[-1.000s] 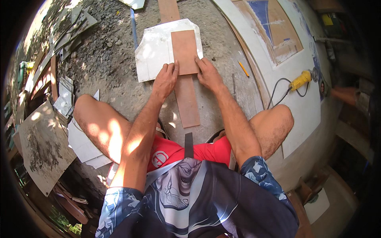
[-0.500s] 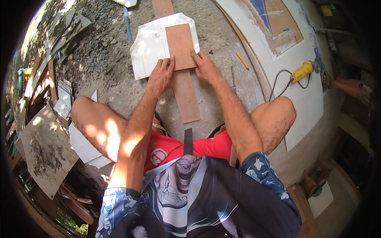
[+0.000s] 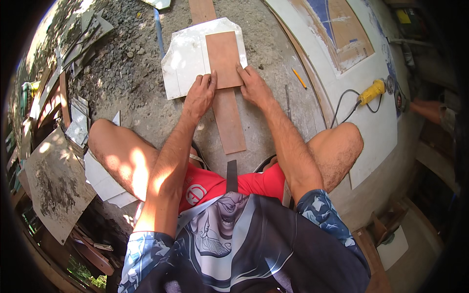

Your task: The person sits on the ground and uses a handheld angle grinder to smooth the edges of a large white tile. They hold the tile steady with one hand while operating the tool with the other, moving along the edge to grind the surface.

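Note:
A flat reddish-brown rectangular piece [image 3: 224, 56], which looks like thin board or tile, lies on a white cut-cornered board [image 3: 183, 61]. Beneath both runs a long brown strip [image 3: 229, 124], sticking out at the near and far ends. My left hand [image 3: 200, 95] is closed at the near edge of the white board, its thumb against the brown rectangle's near left corner. My right hand [image 3: 255, 87] grips that rectangle's near right edge, with thumb and index finger on it. The undersides of the boards and some fingertips are hidden.
A pencil [image 3: 299, 78] and a thin dark rod [image 3: 287, 99] lie right of my right hand. A yellow corded power tool [image 3: 373, 92] rests on a large white panel [image 3: 371, 141]. Another person's limb [image 3: 427, 110] shows at far right. Broken sheets [image 3: 78, 124] and gravel [image 3: 122, 53] lie left.
Both hands and the boards sit very slightly lower in the picture. The hold stays the same, and the brown rectangle keeps its place on the white board.

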The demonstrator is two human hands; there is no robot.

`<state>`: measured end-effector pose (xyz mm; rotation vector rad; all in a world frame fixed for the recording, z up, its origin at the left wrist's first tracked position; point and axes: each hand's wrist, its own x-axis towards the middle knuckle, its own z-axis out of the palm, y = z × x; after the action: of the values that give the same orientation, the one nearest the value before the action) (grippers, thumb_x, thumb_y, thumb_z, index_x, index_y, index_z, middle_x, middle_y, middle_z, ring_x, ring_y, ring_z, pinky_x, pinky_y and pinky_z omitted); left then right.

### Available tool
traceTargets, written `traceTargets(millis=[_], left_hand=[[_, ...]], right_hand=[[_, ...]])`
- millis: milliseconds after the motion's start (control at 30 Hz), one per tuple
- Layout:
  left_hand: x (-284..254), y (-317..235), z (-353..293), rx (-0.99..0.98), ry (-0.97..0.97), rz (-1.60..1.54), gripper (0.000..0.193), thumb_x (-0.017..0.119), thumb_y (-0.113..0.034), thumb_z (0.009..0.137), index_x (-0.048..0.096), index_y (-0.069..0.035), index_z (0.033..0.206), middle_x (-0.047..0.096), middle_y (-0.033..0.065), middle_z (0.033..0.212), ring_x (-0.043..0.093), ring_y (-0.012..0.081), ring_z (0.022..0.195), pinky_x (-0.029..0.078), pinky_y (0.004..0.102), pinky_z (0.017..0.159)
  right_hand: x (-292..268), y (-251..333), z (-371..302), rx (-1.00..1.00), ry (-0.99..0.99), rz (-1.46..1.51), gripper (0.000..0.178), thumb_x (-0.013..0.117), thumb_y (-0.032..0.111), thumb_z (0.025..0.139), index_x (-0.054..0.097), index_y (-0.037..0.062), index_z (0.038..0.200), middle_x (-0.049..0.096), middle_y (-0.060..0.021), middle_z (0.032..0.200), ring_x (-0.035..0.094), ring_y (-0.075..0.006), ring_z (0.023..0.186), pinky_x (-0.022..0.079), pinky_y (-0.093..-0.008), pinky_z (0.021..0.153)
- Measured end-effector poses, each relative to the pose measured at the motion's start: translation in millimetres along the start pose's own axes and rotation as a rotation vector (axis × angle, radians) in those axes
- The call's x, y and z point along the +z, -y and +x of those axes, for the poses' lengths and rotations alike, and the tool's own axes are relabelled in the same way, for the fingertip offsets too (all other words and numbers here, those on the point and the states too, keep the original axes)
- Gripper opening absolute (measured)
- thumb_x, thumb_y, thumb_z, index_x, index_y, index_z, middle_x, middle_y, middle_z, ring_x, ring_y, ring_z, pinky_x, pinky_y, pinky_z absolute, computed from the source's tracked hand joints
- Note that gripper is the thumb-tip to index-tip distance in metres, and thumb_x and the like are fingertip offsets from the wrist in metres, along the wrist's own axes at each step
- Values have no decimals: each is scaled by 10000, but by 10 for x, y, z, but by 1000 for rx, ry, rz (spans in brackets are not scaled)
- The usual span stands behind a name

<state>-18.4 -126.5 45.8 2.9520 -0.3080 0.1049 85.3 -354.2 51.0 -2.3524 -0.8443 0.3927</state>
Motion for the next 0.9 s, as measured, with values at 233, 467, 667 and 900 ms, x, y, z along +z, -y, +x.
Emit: traceTargets(millis=[233,467,667,900], left_hand=[[21,7,-17,-2,9,17,683,679,-39,979,466,135,1605,646,219,1274,616,361,1142,570,421,1018],[-1,-39,13,18,-34,80,631,609,-48,978,518,148,1570,653,178,1216,608,302,1102,569,356,1005],[-9,-32,1,11,1,67,662,663,-54,974,492,154,1578,649,206,1253,613,338,1124,559,395,1037],[-52,-105,46,-31,25,72,661,606,-51,954,498,160,1571,643,178,1218,607,309,1106,555,365,1016]], right_hand=[[-16,6,15,3,6,47,800,703,-74,878,500,38,1644,613,-178,1316,650,-390,1253,584,-457,1086],[-12,-27,5,-2,-18,44,778,691,-76,884,519,41,1634,618,-185,1295,654,-391,1236,586,-462,1070],[3,-27,31,1,-14,49,773,677,-69,889,519,50,1637,613,-194,1279,656,-407,1217,588,-479,1046],[30,-64,3,9,-50,14,816,706,-24,881,495,70,1663,593,-200,1267,663,-413,1164,583,-481,1011]])
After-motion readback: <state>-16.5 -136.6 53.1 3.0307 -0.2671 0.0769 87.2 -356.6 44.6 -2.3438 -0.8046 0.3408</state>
